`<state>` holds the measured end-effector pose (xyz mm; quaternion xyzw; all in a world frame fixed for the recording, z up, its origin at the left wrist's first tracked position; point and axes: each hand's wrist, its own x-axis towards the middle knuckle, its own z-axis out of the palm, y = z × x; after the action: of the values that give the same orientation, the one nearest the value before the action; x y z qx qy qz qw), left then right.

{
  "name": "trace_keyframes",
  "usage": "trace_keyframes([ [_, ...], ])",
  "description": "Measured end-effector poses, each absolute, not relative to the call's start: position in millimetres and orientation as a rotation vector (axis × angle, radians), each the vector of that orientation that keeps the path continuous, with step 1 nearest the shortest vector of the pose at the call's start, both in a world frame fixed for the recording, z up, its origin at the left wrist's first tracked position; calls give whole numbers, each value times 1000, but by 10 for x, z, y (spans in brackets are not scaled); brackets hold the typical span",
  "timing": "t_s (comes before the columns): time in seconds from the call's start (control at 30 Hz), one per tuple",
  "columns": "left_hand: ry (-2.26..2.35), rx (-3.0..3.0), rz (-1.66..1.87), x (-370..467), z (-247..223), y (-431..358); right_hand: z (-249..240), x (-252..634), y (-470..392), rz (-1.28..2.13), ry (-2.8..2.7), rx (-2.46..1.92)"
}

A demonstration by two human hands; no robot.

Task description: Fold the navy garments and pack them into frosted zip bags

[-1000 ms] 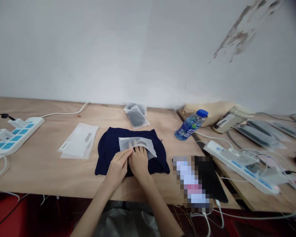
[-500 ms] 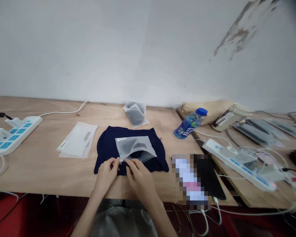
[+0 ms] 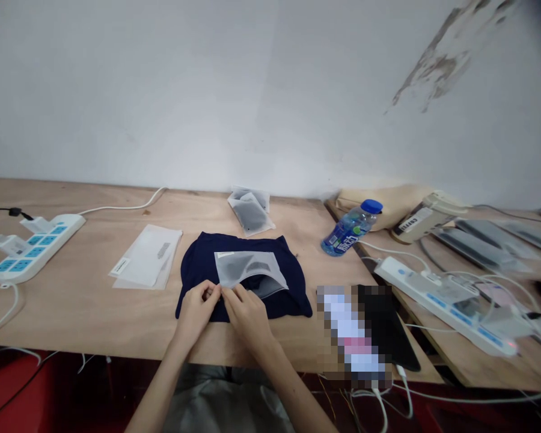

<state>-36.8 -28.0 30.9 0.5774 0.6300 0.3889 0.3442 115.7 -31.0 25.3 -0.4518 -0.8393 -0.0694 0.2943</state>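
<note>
A frosted plastic zip bag (image 3: 237,267) lies on a folded navy cloth (image 3: 293,270) in the middle of the table, its near edge gaping toward the right. With thumb and fingers together, my left hand (image 3: 197,308) pinches the bag's near left corner. Right beside it, my right hand (image 3: 247,310) has its fingertips closed on the same edge, at the left end of the opening. The fingers hide the exact spot they grip. Dark material shows through the bag; I cannot tell whether it is inside or underneath.
Flat frosted bags (image 3: 144,258) lie to the left, filled ones (image 3: 252,213) at the back. A white power strip (image 3: 40,246) stands far left, another (image 3: 446,307) at right. A blue-capped bottle (image 3: 349,228), a coffee cup (image 3: 426,219) and a blurred-out phone (image 3: 351,331) with cables are on the right.
My right hand has shifted left along the bag's edge, its fingers drawing together next to my left hand. The whole view has moved slightly.
</note>
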Motion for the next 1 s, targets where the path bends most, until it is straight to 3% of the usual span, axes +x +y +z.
trace_keyframes([
  [0.33,1695,1505,1074,-433,309,-178,289,1349,-134,-293,-2199,-1132],
  [0.63,1714,1449,1103,-598,282,-156,297,2141,-160,-323,-2102,-1323],
  [0.83,1916,1781,908,-774,337,-236,438,2307,-272,-148,-2126,-1430],
  [1.0,1934,2015,1161,-577,446,-105,632,1977,-146,10,-1961,-1329],
])
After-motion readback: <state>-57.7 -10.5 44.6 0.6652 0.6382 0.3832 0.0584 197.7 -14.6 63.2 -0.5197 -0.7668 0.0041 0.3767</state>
